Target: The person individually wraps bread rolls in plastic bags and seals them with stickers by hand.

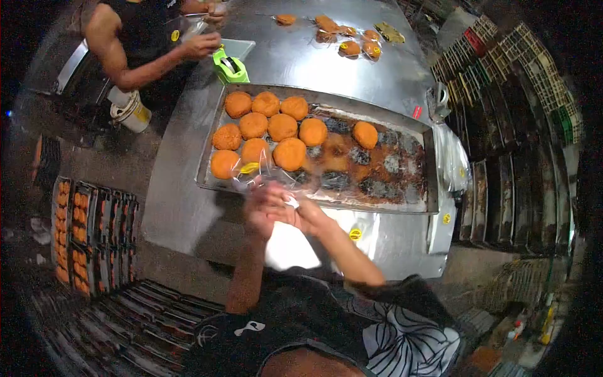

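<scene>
Currently gripping a clear bag (277,176) by its near end in the curled, blurred fingers of the left hand (266,206), over the near left part of the baking tray (408,151). Holding the right hand (308,217) close beside the left, just outside the tray's near rim, fingers bent; cannot tell whether closed on plastic too. Visible inside the tray: round browned buns (282,127), crowded to the left, with a single bun (365,134) apart toward the right. Just beyond the tray's far left corner, a green tape dispenser (231,68); farther past the far rim, bagged buns (350,48). Also beyond that corner, a co-worker's hand (201,45) near clear plastic.
</scene>
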The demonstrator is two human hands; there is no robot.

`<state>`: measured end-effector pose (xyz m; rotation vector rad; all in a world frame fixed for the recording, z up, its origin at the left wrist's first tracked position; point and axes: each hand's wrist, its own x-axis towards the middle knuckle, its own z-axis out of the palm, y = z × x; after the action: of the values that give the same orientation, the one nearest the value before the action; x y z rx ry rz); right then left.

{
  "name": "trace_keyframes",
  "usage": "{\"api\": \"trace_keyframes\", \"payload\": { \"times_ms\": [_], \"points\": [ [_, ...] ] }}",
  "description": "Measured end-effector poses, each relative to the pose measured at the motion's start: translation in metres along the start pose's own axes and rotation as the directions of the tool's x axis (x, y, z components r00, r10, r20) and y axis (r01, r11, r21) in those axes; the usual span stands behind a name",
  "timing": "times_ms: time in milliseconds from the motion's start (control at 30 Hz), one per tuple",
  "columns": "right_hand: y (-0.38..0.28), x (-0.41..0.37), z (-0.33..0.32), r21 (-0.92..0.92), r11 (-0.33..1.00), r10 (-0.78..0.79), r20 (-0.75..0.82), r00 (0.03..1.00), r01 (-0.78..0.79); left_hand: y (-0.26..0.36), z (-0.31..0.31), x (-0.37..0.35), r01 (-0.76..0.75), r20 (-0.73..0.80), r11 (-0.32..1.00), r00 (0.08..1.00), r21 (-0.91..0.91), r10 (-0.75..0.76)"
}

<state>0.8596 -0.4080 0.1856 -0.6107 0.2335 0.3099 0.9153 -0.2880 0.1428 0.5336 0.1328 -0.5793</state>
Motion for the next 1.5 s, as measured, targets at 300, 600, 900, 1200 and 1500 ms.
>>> {"api": "trace_keyframes", "payload": {
  "times_ms": [300, 600, 900, 1200, 1500],
  "points": [
    [-0.061, 0.064, -0.073, -0.968, -0.164, -0.438, -0.103, 0.893, -0.192, 0.104, -0.017, 0.006, -0.287, -0.171, 0.958, 0.944, -0.011, 0.281],
    [-0.028, -0.038, 0.037, -0.901, 0.361, -0.906, -0.278, 0.318, 0.239, -0.006, 0.042, 0.011, -0.190, 0.210, 0.960, 0.967, 0.205, 0.147],
    [-0.017, -0.116, 0.021, -0.834, 0.442, -0.897, -0.419, 0.143, 0.329, -0.061, 0.109, -0.029, 0.018, 0.426, 0.935, 0.887, 0.354, -0.178],
    [-0.003, -0.124, -0.025, -0.956, 0.263, -0.960, -0.246, 0.132, 0.133, -0.109, 0.074, -0.042, 0.398, 0.126, 0.899, 0.897, 0.182, -0.423],
    [-0.006, -0.123, -0.002, -0.771, 0.586, -0.802, -0.507, 0.315, 0.251, -0.119, 0.073, -0.083, 0.327, 0.065, 0.933, 0.939, 0.151, -0.339]
  ]
}}
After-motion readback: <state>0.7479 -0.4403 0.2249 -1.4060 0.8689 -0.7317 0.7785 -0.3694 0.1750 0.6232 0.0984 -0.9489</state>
